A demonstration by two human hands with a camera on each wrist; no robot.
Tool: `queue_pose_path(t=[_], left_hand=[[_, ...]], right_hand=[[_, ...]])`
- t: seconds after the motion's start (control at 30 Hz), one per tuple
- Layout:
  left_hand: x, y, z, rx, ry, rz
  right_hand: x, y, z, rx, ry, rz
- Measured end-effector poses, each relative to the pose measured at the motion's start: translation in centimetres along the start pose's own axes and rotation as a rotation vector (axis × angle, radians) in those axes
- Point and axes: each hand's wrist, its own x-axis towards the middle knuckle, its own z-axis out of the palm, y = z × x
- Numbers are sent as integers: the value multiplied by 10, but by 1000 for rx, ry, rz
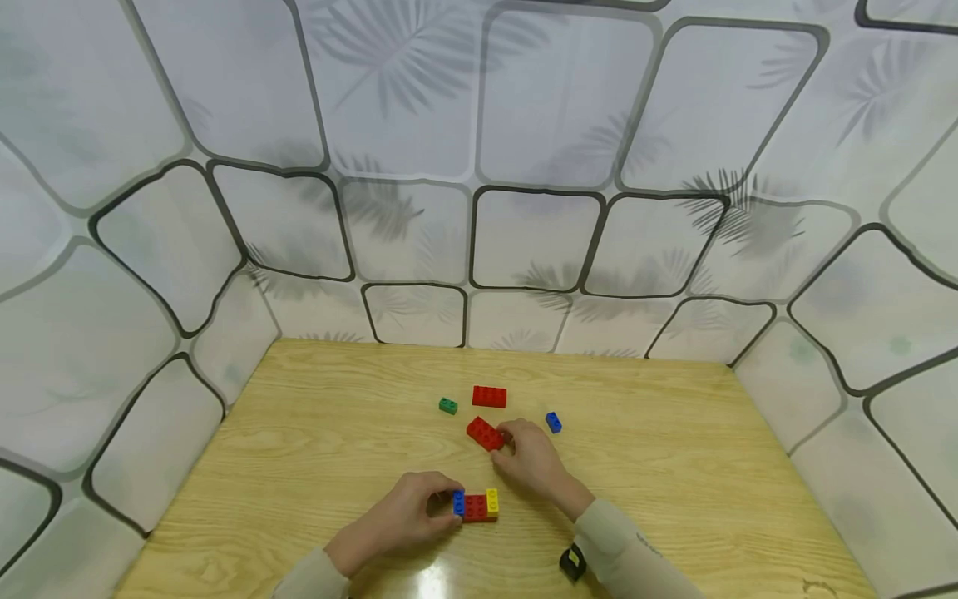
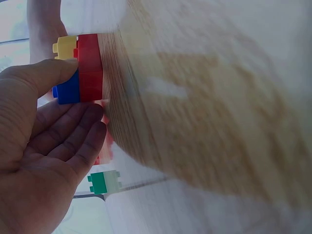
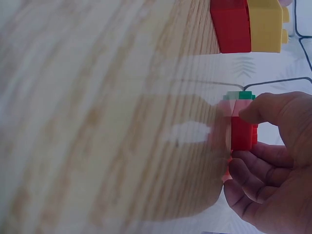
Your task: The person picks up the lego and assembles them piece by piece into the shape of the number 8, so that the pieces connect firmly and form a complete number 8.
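My left hand (image 1: 407, 507) pinches the left end of a small build between thumb and fingers. In it, a blue brick (image 1: 459, 502) and a yellow brick (image 1: 491, 502) sit crosswise on the two ends of a red brick (image 1: 475, 507), whose studs show between them. Farther out, my right hand (image 1: 533, 457) holds the near right end of a second red brick (image 1: 485, 433), which lies at a slant on the table. From the right wrist view, the thumb is against one side of this red brick (image 3: 241, 132) and the fingers curl at the other.
Beyond the right hand, a third red brick (image 1: 490, 397) lies on the wooden table (image 1: 329, 416). A small green brick (image 1: 447, 406) is to its left, a small blue brick (image 1: 553, 423) to the right. A black object (image 1: 573, 562) sits by the right sleeve. Patterned cloth walls (image 1: 524, 241) enclose the table.
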Motion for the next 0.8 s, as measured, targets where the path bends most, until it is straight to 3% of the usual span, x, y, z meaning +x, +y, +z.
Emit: queue_pose_path(t=[0.8], left_hand=[[1,0,0,-5,-4,-18]], right_hand=[[-4,-2,-6,45,-29,29]])
